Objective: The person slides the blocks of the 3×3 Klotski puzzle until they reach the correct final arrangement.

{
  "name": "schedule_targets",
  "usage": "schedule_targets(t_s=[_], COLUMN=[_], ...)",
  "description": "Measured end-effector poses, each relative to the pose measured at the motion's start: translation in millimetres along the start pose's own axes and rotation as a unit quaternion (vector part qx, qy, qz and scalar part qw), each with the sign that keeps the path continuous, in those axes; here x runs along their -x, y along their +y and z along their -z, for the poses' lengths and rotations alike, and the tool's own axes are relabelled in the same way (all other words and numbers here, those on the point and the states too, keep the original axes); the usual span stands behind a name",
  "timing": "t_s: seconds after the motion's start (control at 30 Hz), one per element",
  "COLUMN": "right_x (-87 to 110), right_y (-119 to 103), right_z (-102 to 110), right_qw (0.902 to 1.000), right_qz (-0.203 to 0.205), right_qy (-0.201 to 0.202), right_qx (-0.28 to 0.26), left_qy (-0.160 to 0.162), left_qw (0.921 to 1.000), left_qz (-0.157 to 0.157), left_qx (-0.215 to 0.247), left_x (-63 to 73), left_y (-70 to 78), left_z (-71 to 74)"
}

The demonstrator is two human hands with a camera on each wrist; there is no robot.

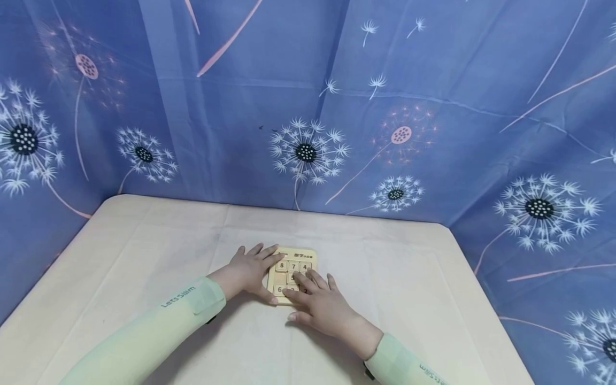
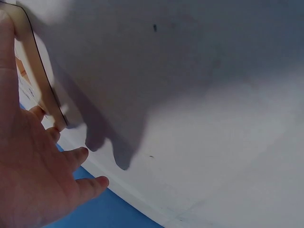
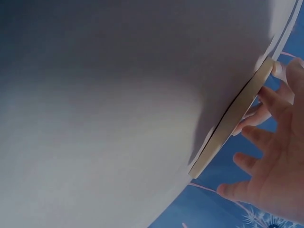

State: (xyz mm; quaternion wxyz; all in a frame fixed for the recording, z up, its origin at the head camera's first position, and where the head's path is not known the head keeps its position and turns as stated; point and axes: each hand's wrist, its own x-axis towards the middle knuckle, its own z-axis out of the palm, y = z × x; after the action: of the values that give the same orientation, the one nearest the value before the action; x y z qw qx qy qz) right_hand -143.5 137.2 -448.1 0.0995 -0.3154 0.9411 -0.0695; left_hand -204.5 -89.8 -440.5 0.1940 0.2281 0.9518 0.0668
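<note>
A yellow number sliding puzzle (image 1: 292, 259) lies flat on the table, its tiles including 8, 7 and 4 in the top row. Below the 8 one slot shows no tile. My left hand (image 1: 247, 270) holds the board by its left side, thumb at the lower corner and forefinger near the top. With fingers spread, my right hand (image 1: 327, 307) touches the tiles on the lower right and covers some of them. In the left wrist view the board's side edge (image 2: 37, 66) runs between thumb and fingers. The right wrist view shows the board edge-on beside the right fingers (image 3: 259, 137).
A pale cloth covers the table (image 1: 385, 278), which has rounded far corners. Blue curtains (image 1: 231, 133) printed with dandelions stand behind it and on both sides. Light green sleeves (image 1: 154, 326) cover both forearms.
</note>
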Motion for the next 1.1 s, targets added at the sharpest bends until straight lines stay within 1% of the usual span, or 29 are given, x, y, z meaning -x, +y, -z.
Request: schedule_targets(t_s=[0.37,0.5,0.73,0.93,1.03,1.1], right_x=[-1.1,-1.2,0.3,-1.7,-6.4,-11.4], right_y=[-5,-4,-2,3,8,12], right_z=[-2,-1,1,2,6,10], right_qw=[0.9999,0.9999,0.9998,0.9996,0.9997,0.9998], right_qz=[-0.010,-0.006,0.001,0.014,0.023,0.019], right_qy=[-0.006,-0.008,-0.014,-0.022,-0.013,-0.007], right_qx=[0.011,0.013,0.012,0.007,0.003,-0.001], left_qy=[-0.003,-0.003,-0.001,-0.003,-0.004,-0.005], left_qw=[0.9998,0.9998,0.9998,0.9999,0.9999,0.9999], left_qz=[0.009,0.013,0.009,0.010,0.009,0.008], left_qx=[0.015,0.018,0.015,0.011,0.009,0.008], left_x=[-0.2,-0.1,0.4,-0.2,-1.3,-1.8], left_y=[-0.5,-0.3,1.6,1.0,0.6,0.5], left_z=[0.0,-0.8,-2.2,-2.7,-2.2,-1.4])
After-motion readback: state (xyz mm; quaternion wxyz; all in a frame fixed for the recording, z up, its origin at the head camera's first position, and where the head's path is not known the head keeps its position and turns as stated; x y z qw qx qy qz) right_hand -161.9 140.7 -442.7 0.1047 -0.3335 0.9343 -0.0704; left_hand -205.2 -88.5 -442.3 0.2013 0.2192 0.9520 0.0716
